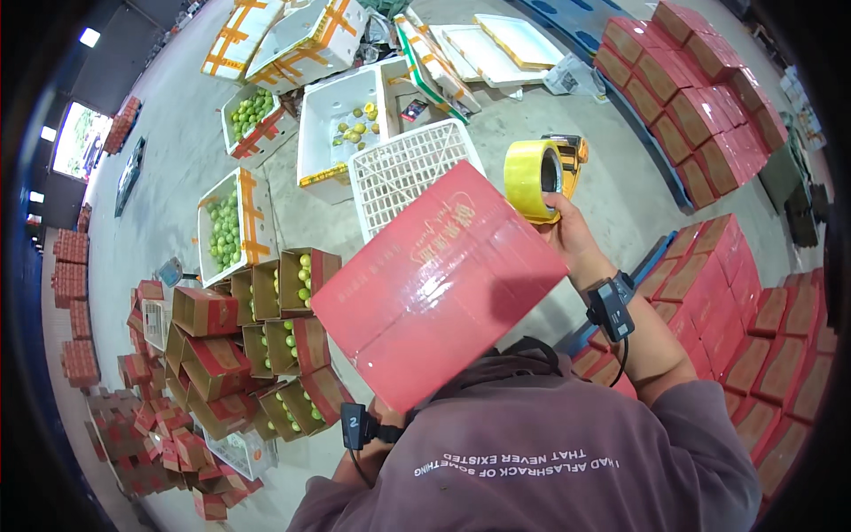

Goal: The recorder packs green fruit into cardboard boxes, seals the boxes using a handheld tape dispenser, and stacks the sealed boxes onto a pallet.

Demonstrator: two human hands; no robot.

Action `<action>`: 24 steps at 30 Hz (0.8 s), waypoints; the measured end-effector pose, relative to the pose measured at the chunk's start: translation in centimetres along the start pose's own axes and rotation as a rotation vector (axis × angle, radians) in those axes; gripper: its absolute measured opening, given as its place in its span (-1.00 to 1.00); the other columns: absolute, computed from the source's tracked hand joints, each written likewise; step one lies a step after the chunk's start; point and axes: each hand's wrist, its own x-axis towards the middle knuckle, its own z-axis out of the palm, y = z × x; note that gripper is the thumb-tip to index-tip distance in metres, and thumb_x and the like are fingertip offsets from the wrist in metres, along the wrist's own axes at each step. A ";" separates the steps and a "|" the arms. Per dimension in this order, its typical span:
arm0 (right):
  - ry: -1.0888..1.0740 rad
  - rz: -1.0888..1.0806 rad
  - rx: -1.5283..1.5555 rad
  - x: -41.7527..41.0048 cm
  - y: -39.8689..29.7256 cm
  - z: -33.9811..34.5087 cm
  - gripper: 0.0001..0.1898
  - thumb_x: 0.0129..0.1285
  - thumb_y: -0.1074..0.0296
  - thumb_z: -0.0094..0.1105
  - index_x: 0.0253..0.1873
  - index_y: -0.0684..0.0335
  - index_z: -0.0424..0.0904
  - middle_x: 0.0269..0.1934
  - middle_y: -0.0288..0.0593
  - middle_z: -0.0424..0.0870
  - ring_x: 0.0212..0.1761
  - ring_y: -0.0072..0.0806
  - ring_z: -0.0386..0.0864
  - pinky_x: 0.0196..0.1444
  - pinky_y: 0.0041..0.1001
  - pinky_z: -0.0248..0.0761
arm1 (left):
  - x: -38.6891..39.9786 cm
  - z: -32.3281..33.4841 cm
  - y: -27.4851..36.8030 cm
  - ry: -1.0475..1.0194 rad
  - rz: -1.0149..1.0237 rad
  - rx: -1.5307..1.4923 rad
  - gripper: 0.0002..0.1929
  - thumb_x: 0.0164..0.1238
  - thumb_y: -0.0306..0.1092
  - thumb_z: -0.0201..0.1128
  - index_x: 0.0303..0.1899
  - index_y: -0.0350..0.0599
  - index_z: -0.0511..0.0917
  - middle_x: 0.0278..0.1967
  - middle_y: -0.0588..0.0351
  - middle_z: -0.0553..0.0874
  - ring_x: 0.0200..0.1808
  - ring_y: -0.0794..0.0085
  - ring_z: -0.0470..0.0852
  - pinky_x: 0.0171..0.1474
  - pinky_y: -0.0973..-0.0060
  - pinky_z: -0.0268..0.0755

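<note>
A closed red carton [439, 286] with gold writing is held up at an angle in front of my chest, a glossy shine across its face. My left hand [389, 411] is at the carton's lower left corner; its fingers are hidden behind the box. At the carton's far right corner, my right hand [566, 229] grips a yellow tape dispenser [573, 166] loaded with a wide roll of yellowish packing tape [525, 174]. Just beyond the carton lies a white plastic crate [405, 159] with a slatted grid, partly covered by the carton.
Foam boxes of green fruit [226, 229] and yellowish fruit [358, 133] stand ahead and left. Open cartons of fruit [292, 342] are stacked at left. Foam lids [518, 40] lie ahead. Red cartons [698, 100] fill pallets at right, with more stacks [705, 286] beside me.
</note>
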 end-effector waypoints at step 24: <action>-0.342 0.388 -0.064 12.6 -1.5 7.9 -0.60 0.41 0.16 -0.07 0.19 0.31 0.40 0.07 -0.17 0.56 0.07 -0.43 0.54 0.20 -0.40 0.40 | -0.7 6.2 1.0 0.514 0.187 0.142 -0.58 0.50 -0.09 -0.04 0.17 -0.19 0.37 0.02 0.05 0.59 0.03 0.33 0.59 0.11 0.38 0.48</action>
